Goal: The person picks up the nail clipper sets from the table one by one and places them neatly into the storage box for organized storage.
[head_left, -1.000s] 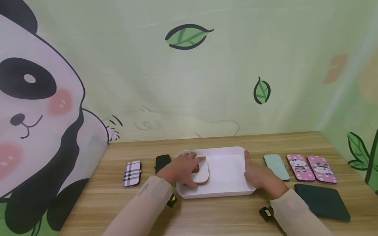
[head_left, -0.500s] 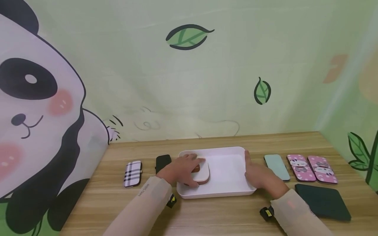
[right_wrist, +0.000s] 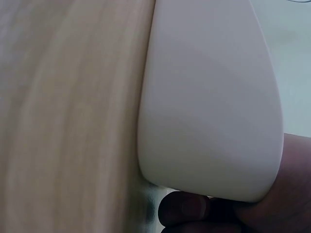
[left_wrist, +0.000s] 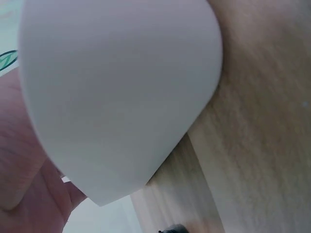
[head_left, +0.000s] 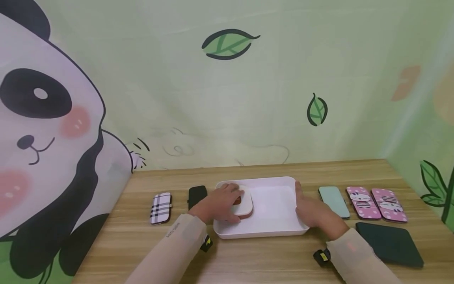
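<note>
A shallow white tray (head_left: pixel 274 209) lies on the wooden table in the head view. My left hand (head_left: pixel 222 202) holds a rounded white case (head_left: pixel 246 207) with a brown edge and a brown label, at the tray's left side. The palm covers much of the case; fingers reach over its far part and the thumb is near its front. My right hand (head_left: pixel 313 212) grips the tray's right end, forefinger along the rim. Both wrist views show the tray's outer wall close up, with fingers (right_wrist: pixel 187 208) curled at its corner in the right one.
Left of the tray lie a plaid case (head_left: pixel 160 208) and a black case (head_left: pixel 197 195). To its right are a mint-green case (head_left: pixel 334 202), two pink patterned cases (head_left: pixel 363 202) and a dark green flat item (head_left: pixel 389 243). A printed cloth backdrop (head_left: pixel 227 98) rises behind the table.
The white case has shifted slightly toward the back of the tray with my left hand. My right hand stays on the tray's right end. The head view has swung slightly left.
</note>
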{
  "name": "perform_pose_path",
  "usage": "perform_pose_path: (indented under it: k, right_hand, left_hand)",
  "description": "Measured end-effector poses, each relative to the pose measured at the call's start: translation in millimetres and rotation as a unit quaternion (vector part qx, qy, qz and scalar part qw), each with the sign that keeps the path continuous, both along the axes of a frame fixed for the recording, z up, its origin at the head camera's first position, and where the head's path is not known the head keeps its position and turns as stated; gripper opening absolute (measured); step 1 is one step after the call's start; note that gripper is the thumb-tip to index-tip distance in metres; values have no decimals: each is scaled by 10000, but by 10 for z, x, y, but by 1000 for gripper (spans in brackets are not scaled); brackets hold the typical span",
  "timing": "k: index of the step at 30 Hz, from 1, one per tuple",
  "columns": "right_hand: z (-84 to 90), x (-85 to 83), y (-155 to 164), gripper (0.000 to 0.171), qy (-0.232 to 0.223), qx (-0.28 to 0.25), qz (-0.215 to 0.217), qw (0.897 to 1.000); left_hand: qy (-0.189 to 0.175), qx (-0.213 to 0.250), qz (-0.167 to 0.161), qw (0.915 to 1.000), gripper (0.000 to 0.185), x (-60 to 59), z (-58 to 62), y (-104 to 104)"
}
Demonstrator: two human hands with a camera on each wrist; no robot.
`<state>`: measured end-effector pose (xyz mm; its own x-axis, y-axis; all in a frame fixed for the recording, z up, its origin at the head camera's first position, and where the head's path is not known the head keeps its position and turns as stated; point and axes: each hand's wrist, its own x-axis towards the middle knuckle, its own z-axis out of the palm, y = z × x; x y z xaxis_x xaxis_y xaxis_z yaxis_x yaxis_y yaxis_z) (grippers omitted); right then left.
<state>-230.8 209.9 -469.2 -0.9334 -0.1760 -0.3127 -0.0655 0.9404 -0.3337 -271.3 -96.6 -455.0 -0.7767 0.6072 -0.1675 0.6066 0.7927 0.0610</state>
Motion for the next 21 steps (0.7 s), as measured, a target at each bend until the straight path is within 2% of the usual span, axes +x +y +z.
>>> perform_pose_path:
  k: [21]
  right_hand:
    - [-20,-5,-4,82,55,51,24,10000]
  left_hand:
    - [-161,91,66,9998,83,11,43,-18]
